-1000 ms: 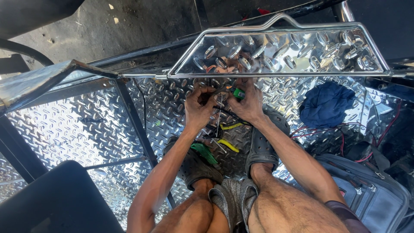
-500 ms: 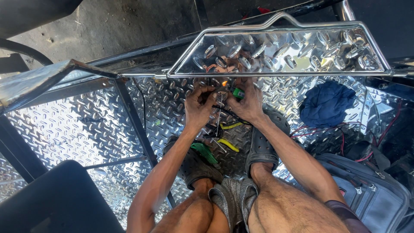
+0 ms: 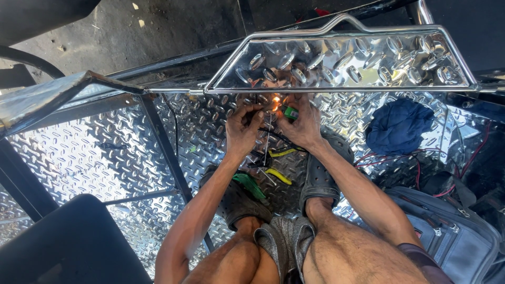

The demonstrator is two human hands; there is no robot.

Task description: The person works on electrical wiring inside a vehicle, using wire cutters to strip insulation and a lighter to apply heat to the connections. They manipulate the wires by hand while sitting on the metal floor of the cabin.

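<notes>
A: Field note, head view. Starting at 9 o'clock: what do you log?

B: I log a dark seat corner (image 3: 68, 242) at 8 o'clock and a black frame bar (image 3: 165, 152) running down across the chequered metal floor (image 3: 94, 158). Nothing held there.

A: Moving toward centre?

B: The left hand (image 3: 243, 131) sits just left of centre, about 12 o'clock from the knees. Its fingers are pinched together on a thin wire (image 3: 267, 138) that hangs down between the two hands. A small flame (image 3: 275, 101) burns at the wire's top end, just under the lower rail of the shiny chequered panel (image 3: 342, 60).

A: And the other hand?

B: The right hand (image 3: 302, 123) is just beside the left, at its 3 o'clock, nearly touching. It is clenched around a green lighter (image 3: 290, 112), whose top points at the flame.

A: Below the hands?

B: At 6 o'clock from them lie yellow-handled pliers (image 3: 279, 164) on the floor between two dark clogs (image 3: 320, 173). A green-handled tool (image 3: 249, 185) rests across the left clog.

A: Right side?

B: At 2 o'clock, a bundled blue cloth (image 3: 400, 123) on the floor. Red wires (image 3: 415, 160) trail below it. At 4 o'clock, a grey bag (image 3: 447, 231) beside the right leg.
</notes>
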